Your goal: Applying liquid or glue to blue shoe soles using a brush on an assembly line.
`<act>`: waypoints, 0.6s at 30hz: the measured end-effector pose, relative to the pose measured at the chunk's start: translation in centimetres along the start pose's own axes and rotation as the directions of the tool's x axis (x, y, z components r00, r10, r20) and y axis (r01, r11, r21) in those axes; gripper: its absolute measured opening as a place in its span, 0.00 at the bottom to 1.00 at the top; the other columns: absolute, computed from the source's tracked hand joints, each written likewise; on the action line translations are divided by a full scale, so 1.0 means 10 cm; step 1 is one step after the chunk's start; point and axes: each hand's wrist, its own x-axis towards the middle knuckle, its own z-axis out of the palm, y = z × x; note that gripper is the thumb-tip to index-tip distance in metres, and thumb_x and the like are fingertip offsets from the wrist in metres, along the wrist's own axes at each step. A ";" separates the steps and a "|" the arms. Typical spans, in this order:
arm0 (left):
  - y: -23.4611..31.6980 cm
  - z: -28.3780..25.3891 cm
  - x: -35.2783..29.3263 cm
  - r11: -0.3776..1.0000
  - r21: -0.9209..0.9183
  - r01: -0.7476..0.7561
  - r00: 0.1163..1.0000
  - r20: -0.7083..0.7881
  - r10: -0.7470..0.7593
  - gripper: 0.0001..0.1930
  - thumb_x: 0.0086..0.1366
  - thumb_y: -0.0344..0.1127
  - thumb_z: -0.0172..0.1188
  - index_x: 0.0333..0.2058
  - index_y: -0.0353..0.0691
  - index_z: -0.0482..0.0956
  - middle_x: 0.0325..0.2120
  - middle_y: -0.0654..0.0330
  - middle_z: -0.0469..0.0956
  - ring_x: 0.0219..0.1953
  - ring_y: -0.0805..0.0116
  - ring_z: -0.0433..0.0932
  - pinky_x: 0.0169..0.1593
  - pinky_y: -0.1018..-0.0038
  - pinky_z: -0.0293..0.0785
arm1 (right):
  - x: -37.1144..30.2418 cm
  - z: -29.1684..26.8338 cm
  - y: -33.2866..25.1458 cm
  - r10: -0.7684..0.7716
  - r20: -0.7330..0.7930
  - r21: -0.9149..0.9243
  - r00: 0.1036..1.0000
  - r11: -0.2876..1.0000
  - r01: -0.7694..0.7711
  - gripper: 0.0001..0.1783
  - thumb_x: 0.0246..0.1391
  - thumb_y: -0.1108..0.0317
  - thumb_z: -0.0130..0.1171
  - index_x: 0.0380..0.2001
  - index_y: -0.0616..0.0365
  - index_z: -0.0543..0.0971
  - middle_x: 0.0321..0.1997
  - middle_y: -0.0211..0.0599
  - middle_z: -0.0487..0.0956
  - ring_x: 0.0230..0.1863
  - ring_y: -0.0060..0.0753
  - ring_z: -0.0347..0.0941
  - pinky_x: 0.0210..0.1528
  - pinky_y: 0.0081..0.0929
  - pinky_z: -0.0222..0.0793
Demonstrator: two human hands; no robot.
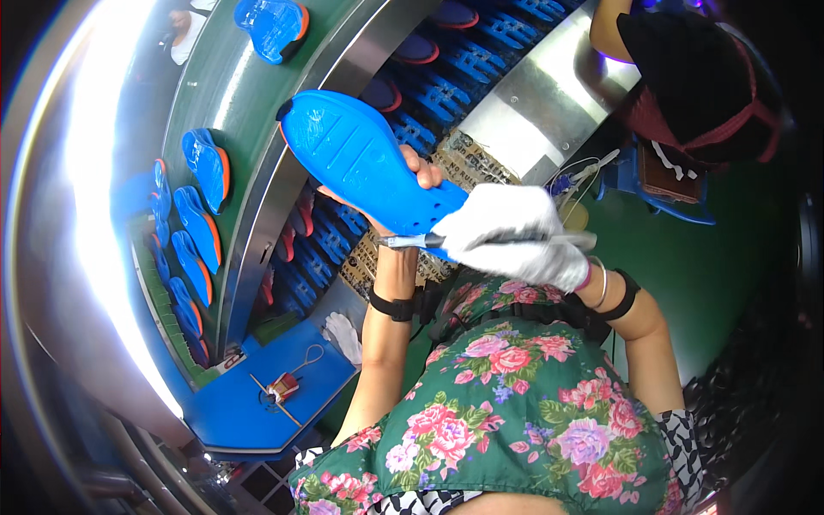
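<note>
A large blue shoe sole (343, 150) with a dark tip and an orange edge is held up in front of me, tilted, its grooved face toward the camera. My bare left hand (419, 168) grips it from underneath, fingers wrapped over its right side near the middle. In a white glove, my right hand (515, 236) is closed around a slim pen-like tool (421, 242) with a grey-blue front end. The glove overlaps the narrow end of the sole and hides part of it. Whether the tool's tip touches the sole, I cannot tell.
On the left, a green conveyor belt (249, 94) with a metal rim carries several blue soles (204, 167). Below it, a blue table (257, 408) holds a small wire-and-wood object and a white glove (343, 336). A rack (468, 64) holds more soles. Another person (695, 77) sits at upper right.
</note>
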 end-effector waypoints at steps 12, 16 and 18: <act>0.07 0.08 0.04 0.991 -0.135 0.007 1.000 -0.007 -0.009 0.59 0.46 0.92 0.41 0.53 0.37 0.70 0.35 0.53 0.75 0.30 0.60 0.75 0.40 0.61 0.72 | -0.08 0.02 -0.03 0.278 -0.063 0.209 0.958 0.943 -0.260 0.13 0.46 0.75 0.74 0.37 0.58 0.86 0.38 0.42 0.86 0.36 0.37 0.83 0.39 0.33 0.79; 0.14 0.09 0.08 0.995 0.044 0.088 0.994 -0.075 -0.085 0.53 0.46 0.88 0.53 0.57 0.48 0.69 0.32 0.58 0.70 0.28 0.66 0.72 0.38 0.66 0.69 | -0.05 -0.01 -0.10 -0.086 0.035 -0.173 0.996 0.981 0.091 0.12 0.45 0.76 0.73 0.35 0.55 0.87 0.40 0.38 0.87 0.35 0.38 0.82 0.38 0.32 0.78; 0.18 0.04 0.10 0.994 0.008 0.112 0.993 -0.041 -0.112 0.54 0.46 0.89 0.51 0.57 0.47 0.69 0.32 0.58 0.70 0.27 0.66 0.72 0.38 0.66 0.69 | -0.06 0.01 -0.12 0.017 0.076 -0.110 0.997 0.994 -0.009 0.10 0.46 0.76 0.73 0.34 0.55 0.87 0.38 0.38 0.87 0.35 0.37 0.83 0.38 0.32 0.78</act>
